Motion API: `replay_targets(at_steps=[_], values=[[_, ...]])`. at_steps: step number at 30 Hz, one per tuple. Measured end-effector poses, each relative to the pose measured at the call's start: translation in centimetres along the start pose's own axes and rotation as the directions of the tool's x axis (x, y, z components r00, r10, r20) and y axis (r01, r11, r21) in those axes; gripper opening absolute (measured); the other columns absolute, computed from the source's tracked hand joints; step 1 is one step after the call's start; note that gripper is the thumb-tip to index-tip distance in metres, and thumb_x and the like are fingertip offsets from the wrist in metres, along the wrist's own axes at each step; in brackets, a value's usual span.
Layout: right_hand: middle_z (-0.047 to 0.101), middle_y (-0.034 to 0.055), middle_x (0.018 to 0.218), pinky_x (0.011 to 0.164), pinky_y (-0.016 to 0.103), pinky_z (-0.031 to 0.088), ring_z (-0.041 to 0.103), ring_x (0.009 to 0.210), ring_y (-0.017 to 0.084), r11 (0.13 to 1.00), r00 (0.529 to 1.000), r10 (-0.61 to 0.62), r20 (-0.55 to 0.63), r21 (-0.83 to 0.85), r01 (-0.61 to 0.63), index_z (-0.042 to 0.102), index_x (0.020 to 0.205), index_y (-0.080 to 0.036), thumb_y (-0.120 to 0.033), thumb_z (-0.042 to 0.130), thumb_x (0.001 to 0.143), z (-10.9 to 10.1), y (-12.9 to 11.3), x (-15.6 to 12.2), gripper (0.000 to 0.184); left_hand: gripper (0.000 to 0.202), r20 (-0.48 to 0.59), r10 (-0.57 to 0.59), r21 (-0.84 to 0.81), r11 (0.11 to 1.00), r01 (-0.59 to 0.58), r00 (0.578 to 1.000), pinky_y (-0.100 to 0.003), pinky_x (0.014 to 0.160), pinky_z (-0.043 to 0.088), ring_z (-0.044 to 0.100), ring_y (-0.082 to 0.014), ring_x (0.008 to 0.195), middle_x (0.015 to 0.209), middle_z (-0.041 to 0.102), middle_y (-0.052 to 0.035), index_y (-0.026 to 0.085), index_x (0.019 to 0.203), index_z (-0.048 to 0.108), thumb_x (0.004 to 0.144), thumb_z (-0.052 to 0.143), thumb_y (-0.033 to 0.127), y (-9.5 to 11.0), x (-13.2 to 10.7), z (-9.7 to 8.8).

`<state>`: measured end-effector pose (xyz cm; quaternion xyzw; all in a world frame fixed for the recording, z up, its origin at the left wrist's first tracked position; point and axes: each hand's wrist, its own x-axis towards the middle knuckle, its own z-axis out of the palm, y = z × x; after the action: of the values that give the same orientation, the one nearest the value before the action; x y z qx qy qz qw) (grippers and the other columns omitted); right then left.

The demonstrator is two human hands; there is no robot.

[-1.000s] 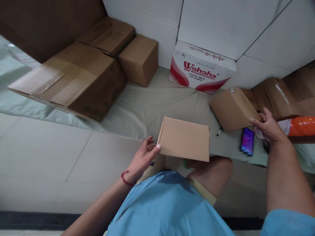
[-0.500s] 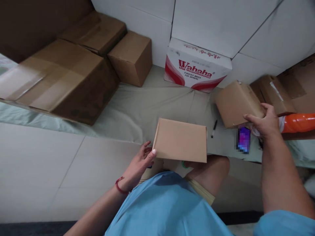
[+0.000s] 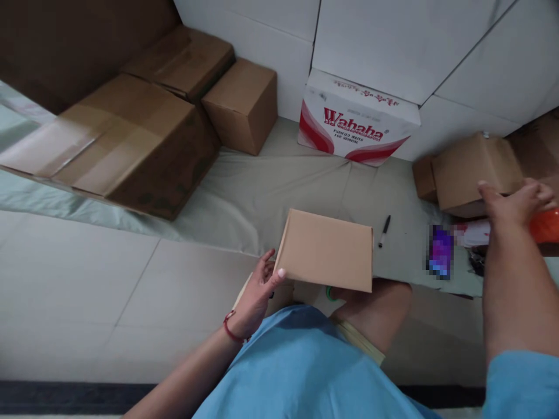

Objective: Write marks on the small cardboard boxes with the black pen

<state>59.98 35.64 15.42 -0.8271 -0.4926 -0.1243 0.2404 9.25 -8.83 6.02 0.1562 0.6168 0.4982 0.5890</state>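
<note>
My left hand grips the left edge of a small cardboard box, thumb on top and fingers at its side. This box is plain brown and lies at the bench's front edge, above my knee. Far to the right, my right hand is on the near right side of another brown cardboard box. Its thumb presses near the box's front edge, and the other fingers reach over the right side. That box is tilted, in front of other cartons. What lies under it is partly hidden.
A black pen and a phone with a blurred screen lie on the cloth-covered bench. A white-and-red Wahaba-style water carton stands against the wall. Large brown cartons fill the left. An orange item lies at the right.
My right hand has carried its cardboard box rightward and back, against the other cartons, uncovering more of the bench by the phone. My left hand keeps its hold on the small box.
</note>
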Motion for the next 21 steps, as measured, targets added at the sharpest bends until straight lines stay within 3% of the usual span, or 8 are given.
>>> replay_targets(at_steps=[2, 5, 8, 11, 13, 15, 17, 21], values=[[0.028, 0.0365, 0.17, 0.13, 0.069, 0.011, 0.024, 0.163, 0.048, 0.996, 0.996, -0.084, 0.039, -0.006, 0.084, 0.046, 0.161, -0.011, -0.053, 0.104, 0.068, 0.0, -0.3, -0.1, 0.117, 0.103, -0.029, 0.02, 0.021, 1.0, -0.02, 0.999, -0.048, 0.116, 0.053, 0.065, -0.0361, 0.139, 0.143, 0.068, -0.0171, 0.022, 0.156, 0.044, 0.079, 0.08, 0.079, 0.9, -0.6, 0.7], [0.004, 0.0419, 0.177, 0.13, 0.074, 0.002, 0.005, 0.171, 0.051, 1.0, 0.997, -0.017, 0.078, 0.002, 0.017, 0.021, 0.173, -0.011, -0.052, 0.104, 0.068, -0.2, -0.3, -0.4, 0.14, 0.097, -0.042, 0.14, 0.087, 0.987, -0.136, 0.989, -0.051, 0.116, 0.053, 0.066, -0.036, 0.132, 0.14, 0.064, -0.0157, 0.023, 0.151, 0.043, 0.076, 0.084, 0.071, 2.5, -1.7, 1.7], [0.006, 0.0402, 0.178, 0.133, 0.074, 0.002, 0.007, 0.172, 0.05, 0.996, 0.998, -0.058, -0.039, 0.059, 0.06, 0.015, 0.173, -0.012, -0.044, 0.103, 0.067, -1.5, 0.1, -3.0, 0.142, 0.103, -0.048, 0.332, 0.192, 0.928, -0.318, 0.942, -0.054, 0.122, 0.049, 0.058, -0.0392, 0.14, 0.149, 0.055, -0.0159, 0.026, 0.15, 0.046, 0.067, 0.094, 0.063, 4.0, -2.9, 2.6], [0.04, 0.0306, 0.167, 0.132, 0.069, 0.027, 0.034, 0.162, 0.046, 0.919, 0.923, -0.273, -0.27, 0.209, 0.333, 0.042, 0.16, -0.018, -0.032, 0.097, 0.064, -4.3, 0.0, -9.7, 0.113, 0.11, -0.045, 0.408, 0.212, 0.896, -0.391, 0.912, -0.053, 0.122, 0.05, 0.051, -0.0415, 0.145, 0.152, 0.051, -0.0159, 0.029, 0.153, 0.049, 0.059, 0.1, 0.055, 5.2, -3.4, 3.4], [0.056, 0.0232, 0.153, 0.107, 0.062, 0.056, 0.06, 0.139, 0.04, 0.816, 0.907, -0.288, -0.308, 0.417, 0.4, 0.058, 0.145, -0.024, -0.034, 0.087, 0.069, -6.3, -0.7, -15.5, 0.082, 0.112, -0.037, 0.392, 0.187, 0.906, -0.379, 0.919, -0.052, 0.12, 0.053, 0.053, -0.0414, 0.144, 0.153, 0.051, -0.0153, 0.031, 0.155, 0.049, 0.058, 0.101, 0.053, 5.8, -3.1, 3.6], [0.073, 0.0131, 0.12, 0.086, 0.052, 0.062, 0.074, 0.1, 0.031, 0.71, 0.965, -0.198, -0.174, 0.653, 0.263, 0.069, 0.128, -0.023, -0.038, 0.08, 0.078, -8.0, -1.4, -21.1, 0.053, 0.109, -0.04, 0.358, 0.15, 0.925, -0.349, 0.933, -0.052, 0.117, 0.056, 0.058, -0.0406, 0.14, 0.15, 0.055, -0.0138, 0.033, 0.155, 0.05, 0.06, 0.098, 0.057, 6.1, -2.5, 3.5], [0.075, 0.0056, 0.093, 0.076, 0.041, 0.059, 0.07, 0.075, 0.021, 0.628, 0.994, -0.102, 0.036, 0.777, 0.036, 0.075, 0.106, -0.021, -0.041, 0.077, 0.084, -9.0, -1.9, -25.6, 0.03, 0.099, -0.046, 0.278, 0.044, 0.96, -0.276, 0.96, -0.052, 0.112, 0.059, 0.063, -0.0403, 0.134, 0.144, 0.064, -0.0127, 0.031, 0.154, 0.052, 0.069, 0.086, 0.069, 6.2, -1.6, 3.0], [0.075, 0.0025, 0.083, 0.064, 0.031, 0.053, 0.063, 0.065, 0.015, 0.553, 0.941, -0.054, 0.335, 0.795, -0.251, 0.078, 0.099, -0.02, -0.046, 0.084, 0.083, -9.3, -0.8, -30.8, 0.031, 0.088, -0.01, 0.074, -0.122, 0.99, -0.075, 0.997, -0.053, 0.099, 0.066, 0.072, -0.0428, 0.128, 0.14, 0.074, -0.0149, 0.023, 0.148, 0.062, 0.09, 0.043, 0.086, 6.0, 0.1, 1.3]])
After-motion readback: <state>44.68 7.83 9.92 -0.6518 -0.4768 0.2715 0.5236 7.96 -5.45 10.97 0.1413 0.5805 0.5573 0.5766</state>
